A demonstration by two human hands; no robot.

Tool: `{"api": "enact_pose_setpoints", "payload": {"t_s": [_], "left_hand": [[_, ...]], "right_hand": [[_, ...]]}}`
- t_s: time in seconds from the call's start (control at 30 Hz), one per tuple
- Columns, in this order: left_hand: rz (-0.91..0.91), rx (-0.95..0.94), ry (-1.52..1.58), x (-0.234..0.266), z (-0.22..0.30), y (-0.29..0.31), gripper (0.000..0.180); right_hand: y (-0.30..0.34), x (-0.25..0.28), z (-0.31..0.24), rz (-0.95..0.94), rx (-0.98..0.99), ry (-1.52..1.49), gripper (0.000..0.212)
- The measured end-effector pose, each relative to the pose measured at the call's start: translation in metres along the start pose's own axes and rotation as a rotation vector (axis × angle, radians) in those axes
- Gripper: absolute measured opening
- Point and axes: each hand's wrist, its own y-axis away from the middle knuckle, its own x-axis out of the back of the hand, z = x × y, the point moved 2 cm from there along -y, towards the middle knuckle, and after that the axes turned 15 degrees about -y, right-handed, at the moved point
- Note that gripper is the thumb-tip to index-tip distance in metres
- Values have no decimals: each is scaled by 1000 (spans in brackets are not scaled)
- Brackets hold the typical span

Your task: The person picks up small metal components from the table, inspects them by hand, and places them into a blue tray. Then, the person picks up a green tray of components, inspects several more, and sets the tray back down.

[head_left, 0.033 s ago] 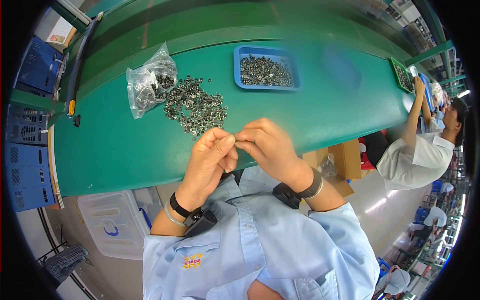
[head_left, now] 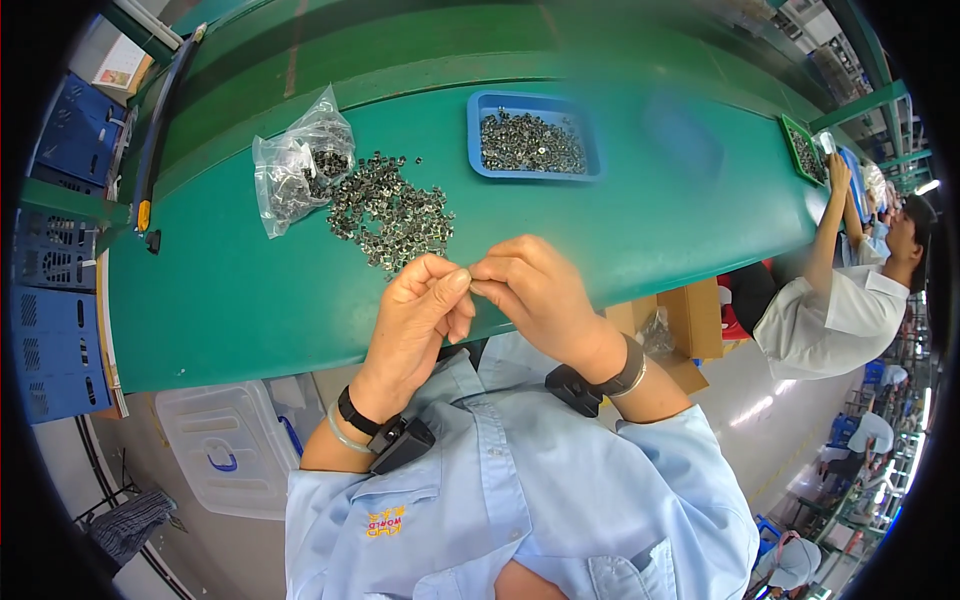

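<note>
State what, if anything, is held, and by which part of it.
Cannot be told: left grip and right grip pinch close together, hiding anything small between them.

Got one left hand (head_left: 425, 315), one right hand (head_left: 545, 305), one loose heap of metal bits (head_left: 365, 212), plus one clear bag (head_left: 280, 185) and one blue tray (head_left: 535, 177) with more in them. Way too many bits to count.

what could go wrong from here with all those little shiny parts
If something is pinched between the left hand and right hand, it could slip; the fingers hide it. The loose pile of shiny parts lies just beyond the left hand, so a bump might scatter it. The clear bag sits beside that pile; tugging it might shift parts.
</note>
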Motion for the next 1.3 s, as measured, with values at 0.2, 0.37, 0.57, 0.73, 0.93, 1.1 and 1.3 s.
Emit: {"api": "enact_pose_setpoints", "payload": {"t_s": [0.2,0.37,0.57,0.73,0.93,1.1,1.3], "left_hand": [[62,4,-39,-5,13,6,15],[-144,24,270,-9,10,7,17],[-166,1,273,-9,6,8,16],[-227,22,273,-6,12,8,18],[-122,48,57,-5,18,8,17],[-126,62,112,-7,13,8,18],[-150,44,107,-8,15,7,19]], "right_hand": [[2,1,0,11,-1,-32,19],[1,1,-6,57,-98,-263,18],[3,-1,-9,55,-95,-344,18],[5,-1,-8,40,-47,-311,17],[10,-2,-3,39,-63,-242,15],[9,-3,0,66,-141,-295,13],[10,-3,4,98,-176,-350,13]]}}
